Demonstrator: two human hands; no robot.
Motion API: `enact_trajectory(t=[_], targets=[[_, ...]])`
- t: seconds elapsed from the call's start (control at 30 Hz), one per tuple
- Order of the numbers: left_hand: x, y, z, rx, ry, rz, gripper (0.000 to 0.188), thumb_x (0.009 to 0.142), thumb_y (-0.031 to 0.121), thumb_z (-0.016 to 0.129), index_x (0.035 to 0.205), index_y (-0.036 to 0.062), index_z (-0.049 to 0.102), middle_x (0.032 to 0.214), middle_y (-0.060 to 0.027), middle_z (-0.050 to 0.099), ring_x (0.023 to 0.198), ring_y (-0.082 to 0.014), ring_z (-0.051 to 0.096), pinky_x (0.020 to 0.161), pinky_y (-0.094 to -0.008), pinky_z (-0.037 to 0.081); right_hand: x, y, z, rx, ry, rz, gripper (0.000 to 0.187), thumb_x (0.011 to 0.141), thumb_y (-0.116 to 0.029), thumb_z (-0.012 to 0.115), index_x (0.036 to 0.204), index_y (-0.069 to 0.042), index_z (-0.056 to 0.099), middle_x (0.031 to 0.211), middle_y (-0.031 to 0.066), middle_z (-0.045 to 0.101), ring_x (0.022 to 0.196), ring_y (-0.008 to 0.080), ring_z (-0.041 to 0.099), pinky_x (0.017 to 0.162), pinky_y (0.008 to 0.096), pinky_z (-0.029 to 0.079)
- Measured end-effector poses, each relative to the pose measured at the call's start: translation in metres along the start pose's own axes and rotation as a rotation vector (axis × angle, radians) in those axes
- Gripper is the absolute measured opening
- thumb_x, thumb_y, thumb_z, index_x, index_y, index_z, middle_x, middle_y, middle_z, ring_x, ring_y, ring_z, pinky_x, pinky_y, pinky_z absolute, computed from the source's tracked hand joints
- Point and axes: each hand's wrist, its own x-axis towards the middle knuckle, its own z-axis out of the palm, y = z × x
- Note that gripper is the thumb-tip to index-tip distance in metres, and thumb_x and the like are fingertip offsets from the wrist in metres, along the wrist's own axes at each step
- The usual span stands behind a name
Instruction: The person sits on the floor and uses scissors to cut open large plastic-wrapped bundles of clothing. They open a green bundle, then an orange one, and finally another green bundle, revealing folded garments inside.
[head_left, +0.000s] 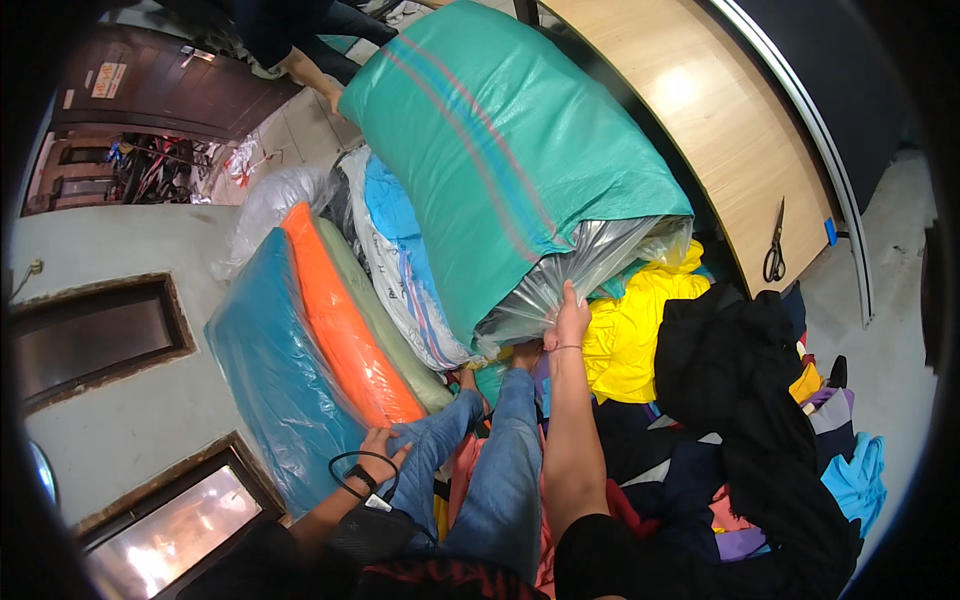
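Note:
A large green woven sack [500,140] with red and blue stripes lies tilted in front of me. A clear plastic liner [545,290] sticks out of its near end. My right hand [570,320] is closed on the gathered edge of that liner. My left hand [380,457] rests by my knee, fingers apart and holding nothing, close to the lower end of the plastic-wrapped bundles. Those bundles stand side by side: one teal-blue [280,360], one orange [345,330] and one pale green [400,350]. A white and blue sack [395,240] leans between them and the green sack.
Yellow cloth [635,325], black cloth [735,370] and several other coloured fabrics heap at my right. Black scissors [775,245] lie on the wooden table [690,80]. Another person's arm [310,75] reaches to the green sack's far end. A brown door [150,85] stands far left.

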Motion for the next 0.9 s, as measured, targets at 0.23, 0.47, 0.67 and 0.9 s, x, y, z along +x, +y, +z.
enact_trajectory(t=[0.23,0.47,0.67,0.9], targets=[[0.028,0.045,0.013,-0.675,-0.378,-0.148,0.051,0.102,0.039,0.062,0.131,-0.0021,0.054,0.13,-0.0184,0.063,0.122,-0.0292,0.063,0.105,-0.0402,0.05,-0.076,-0.026,-0.023,0.078,0.017,0.057,0.015,0.093,-0.018,0.065,0.097,-0.004,0.062,0.078,0.003,0.057,0.056,0.0131,0.051,0.048,0.0323,0.043],[0.072,0.174,0.014,-1.667,-0.726,-0.435,0.101,0.091,0.075,0.046,0.153,-0.0027,0.028,0.153,-0.0222,0.044,0.139,-0.0323,0.048,0.117,-0.0453,0.038,-0.189,-0.072,-0.077,0.274,-0.063,0.069,0.014,0.094,-0.015,0.063,0.102,-0.003,0.065,0.087,0.0039,0.063,0.068,0.0147,0.06,0.057,0.0289,0.047],[-0.059,0.149,0.016,-1.623,-0.73,-0.264,0.089,0.092,0.073,0.049,0.149,0.0048,0.043,0.138,-0.0165,0.061,0.118,-0.0308,0.065,0.103,-0.0433,0.051,-0.324,-0.118,-0.142,0.198,-0.133,0.253,0.013,0.093,-0.013,0.066,0.1,-0.002,0.065,0.088,0.0033,0.064,0.071,0.0154,0.062,0.059,0.0292,0.049],[-0.104,0.083,0.031,-0.927,-1.05,-0.329,0.052,0.1,0.045,0.064,0.127,0.0008,0.063,0.097,-0.0068,0.074,0.098,-0.0183,0.069,0.087,-0.0325,0.054,-0.351,-0.091,-0.195,0.006,0.033,0.342,0.016,0.089,-0.009,0.065,0.105,-0.004,0.063,0.083,0.0046,0.063,0.061,0.0176,0.061,0.051,0.0313,0.048]])
